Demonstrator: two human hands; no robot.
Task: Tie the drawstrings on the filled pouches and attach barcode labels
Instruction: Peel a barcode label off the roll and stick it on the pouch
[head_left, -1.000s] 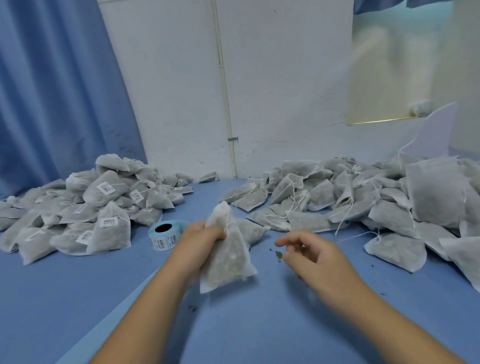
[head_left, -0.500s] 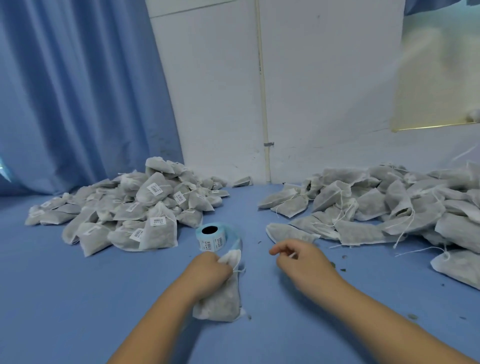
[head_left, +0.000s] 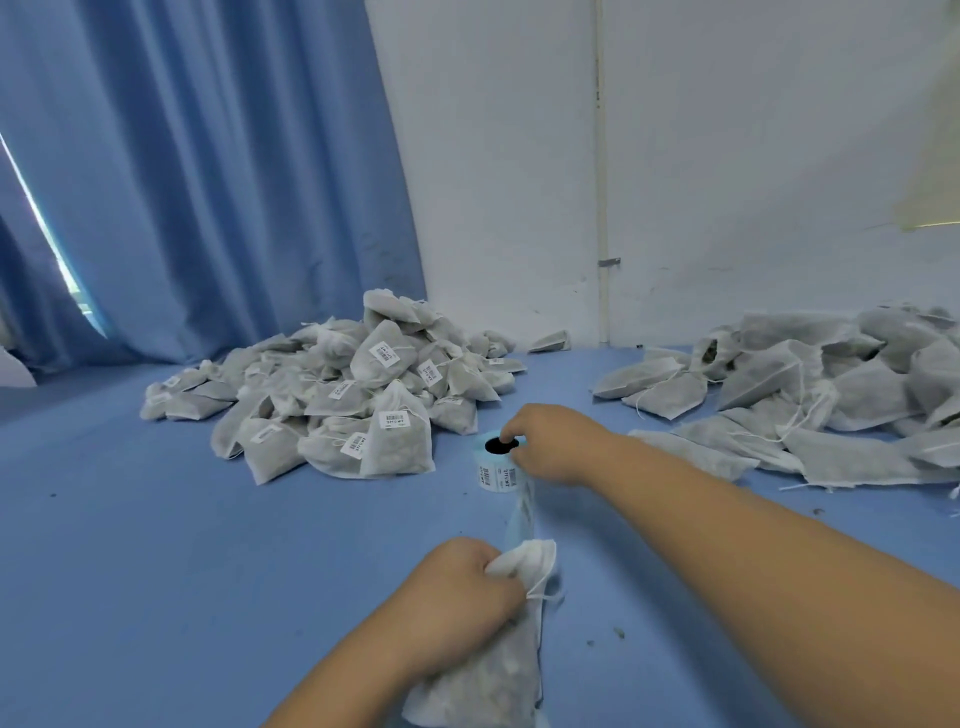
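Note:
My left hand (head_left: 462, 597) grips the gathered neck of a filled white pouch (head_left: 488, 680) that lies on the blue table near the bottom middle; its drawstring (head_left: 543, 592) hangs by the neck. My right hand (head_left: 556, 441) is stretched forward onto the roll of barcode labels (head_left: 496, 470), fingers curled at its top rim and side. A strip of blue backing paper (head_left: 522, 519) trails from the roll toward the pouch.
A heap of labelled pouches (head_left: 358, 400) lies left of the roll. A heap of unlabelled pouches (head_left: 810, 395) with loose strings spreads at the right. Blue curtain (head_left: 208, 171) and white wall (head_left: 727, 156) stand behind. Dark crumbs dot the table (head_left: 156, 571).
My right hand moved forward from near the pouch to the label roll. My left hand lowered the pouch onto the table and drew it closer. The view swung left.

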